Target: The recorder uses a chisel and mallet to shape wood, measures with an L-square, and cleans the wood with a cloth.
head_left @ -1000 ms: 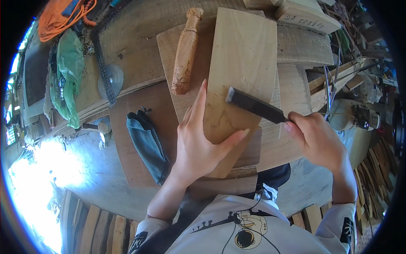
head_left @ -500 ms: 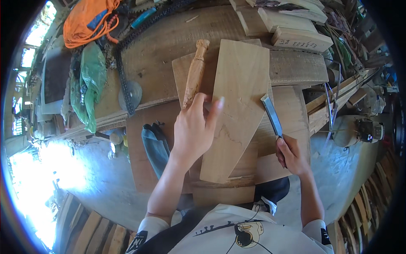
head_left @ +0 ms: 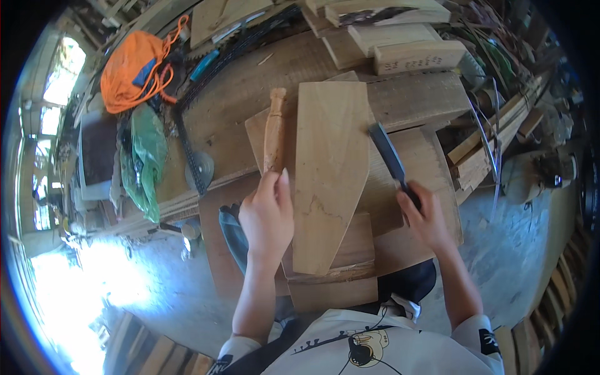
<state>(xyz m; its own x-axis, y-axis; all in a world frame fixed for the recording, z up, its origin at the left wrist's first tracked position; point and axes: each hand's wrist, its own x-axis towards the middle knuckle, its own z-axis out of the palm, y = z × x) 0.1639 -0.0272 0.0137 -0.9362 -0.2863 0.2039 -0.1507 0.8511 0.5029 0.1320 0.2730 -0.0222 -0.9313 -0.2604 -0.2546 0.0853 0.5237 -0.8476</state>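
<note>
While right grip encloses handle, chisel blade juts ahead.

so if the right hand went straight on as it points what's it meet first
Led by the chisel, the right hand would probably meet the pale board at its upper right edge, though depth is unclear.

Before us: board, centre, atop other planks.
Mallet, left of board, left hand round its near end.
Chisel, right of board, near end in right hand.
Cloth, left of left hand.
Disc, farther left, on bench.
Bag, left of disc.
Cord, far left, beyond bag.
Blocks, far right, behind chisel.
Tank, right, well apart from board.
</note>
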